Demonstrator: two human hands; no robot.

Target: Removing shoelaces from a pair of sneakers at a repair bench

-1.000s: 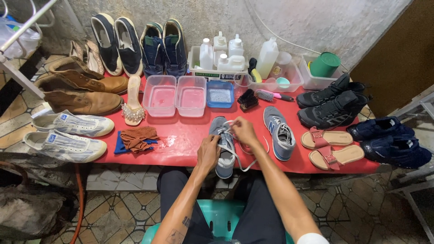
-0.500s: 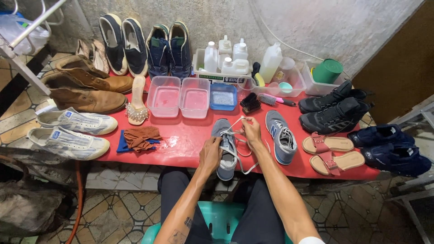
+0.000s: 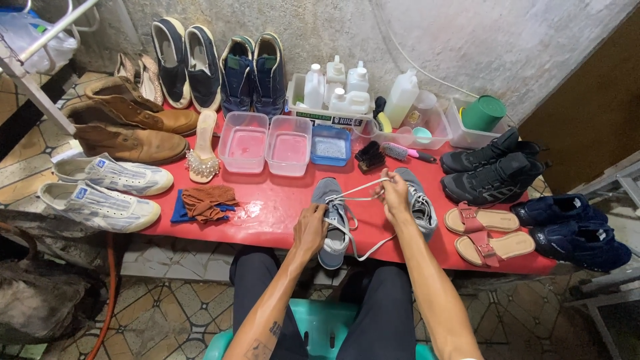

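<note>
A: Left hand (image 3: 310,230)?
B: Clamped on the grey sneaker (image 3: 332,217), near front edge of red table (image 3: 267,210).
A: Right hand (image 3: 395,195)?
B: Pinching the white lace (image 3: 357,198), drawn taut sideways from the sneaker. Second grey sneaker (image 3: 420,203) lies just beside it.

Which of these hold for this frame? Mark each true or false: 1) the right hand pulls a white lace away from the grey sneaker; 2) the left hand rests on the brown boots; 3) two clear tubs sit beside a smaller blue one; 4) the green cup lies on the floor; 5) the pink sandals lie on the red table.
1) True: the right hand draws the white lace from the grey sneaker.
2) False: the left hand steadies the grey sneaker; the brown boots lie apart.
3) True: clear tubs, blue tub.
4) False: the green cup sits in a clear bin.
5) True: pink sandals, red table.
</note>
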